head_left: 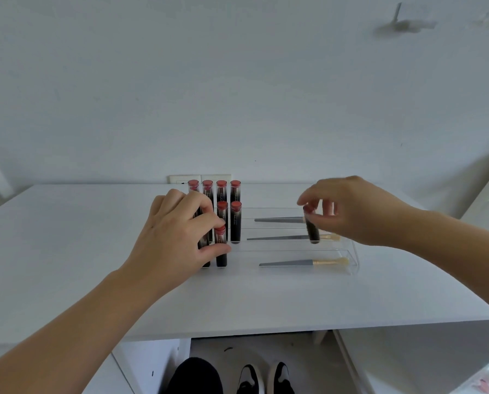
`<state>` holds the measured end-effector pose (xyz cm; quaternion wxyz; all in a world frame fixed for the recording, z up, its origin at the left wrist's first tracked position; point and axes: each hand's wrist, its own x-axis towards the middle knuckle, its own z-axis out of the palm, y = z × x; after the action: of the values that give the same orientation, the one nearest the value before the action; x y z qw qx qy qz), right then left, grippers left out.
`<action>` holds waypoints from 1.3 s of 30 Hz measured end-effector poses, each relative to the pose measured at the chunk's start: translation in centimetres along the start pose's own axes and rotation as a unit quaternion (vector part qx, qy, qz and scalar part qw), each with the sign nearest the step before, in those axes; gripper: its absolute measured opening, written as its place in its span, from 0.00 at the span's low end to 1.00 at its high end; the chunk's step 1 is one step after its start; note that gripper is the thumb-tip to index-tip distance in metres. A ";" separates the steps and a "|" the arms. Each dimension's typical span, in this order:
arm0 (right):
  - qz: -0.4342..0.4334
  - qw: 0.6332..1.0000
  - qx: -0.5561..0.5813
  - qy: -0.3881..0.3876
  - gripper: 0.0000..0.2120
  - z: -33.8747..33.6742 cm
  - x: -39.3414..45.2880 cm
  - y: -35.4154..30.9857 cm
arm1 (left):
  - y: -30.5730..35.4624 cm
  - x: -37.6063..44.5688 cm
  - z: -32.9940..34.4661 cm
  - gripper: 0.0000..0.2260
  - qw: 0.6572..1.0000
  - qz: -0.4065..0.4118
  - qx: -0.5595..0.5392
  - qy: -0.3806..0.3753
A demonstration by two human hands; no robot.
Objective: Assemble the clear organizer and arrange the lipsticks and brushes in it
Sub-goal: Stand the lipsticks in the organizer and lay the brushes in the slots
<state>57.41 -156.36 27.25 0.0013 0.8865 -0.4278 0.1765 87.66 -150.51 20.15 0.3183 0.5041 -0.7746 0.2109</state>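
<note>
1. The organizer [351, 253] stands assembled on the surface [81, 237], so assembly looks done; arranging is nearly finished.
2. Left hand [178, 234] grips a front-row lipstick [221, 248], seating it.
3. Right hand [356, 209] pinches another lipstick [312, 226] above the brushes, not yet placed.
4. Count: three brushes [303, 263]; at least nine lipsticks, some possibly hidden.
</note>
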 end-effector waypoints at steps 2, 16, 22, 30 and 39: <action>0.021 0.993 0.107 0.036 0.07 -0.2 0.2 -0.5 | 0.0 0.0 0.0 0.18 1.000 0.001 -0.002 -0.004; -0.002 0.968 0.248 -0.033 0.11 2.9 1.4 -5.7 | -0.3 -0.9 -0.4 0.08 0.999 0.017 -0.025 0.038; -0.023 0.975 0.217 -0.049 0.11 4.2 1.8 -6.5 | -0.5 -0.9 -0.6 0.08 0.998 0.017 -0.034 0.058; -0.040 0.971 0.237 0.005 0.06 5.6 2.1 -6.8 | -0.4 -0.7 -0.5 0.06 0.997 0.019 -0.050 0.062; -0.025 0.957 0.285 0.049 0.12 6.8 2.1 -6.9 | -0.5 -0.5 -0.7 0.04 0.995 0.057 -0.053 0.066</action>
<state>65.91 -154.62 22.57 -0.2257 0.8509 -0.3368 0.3340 88.49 -149.96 20.27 0.3829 0.4262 -0.7895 0.2201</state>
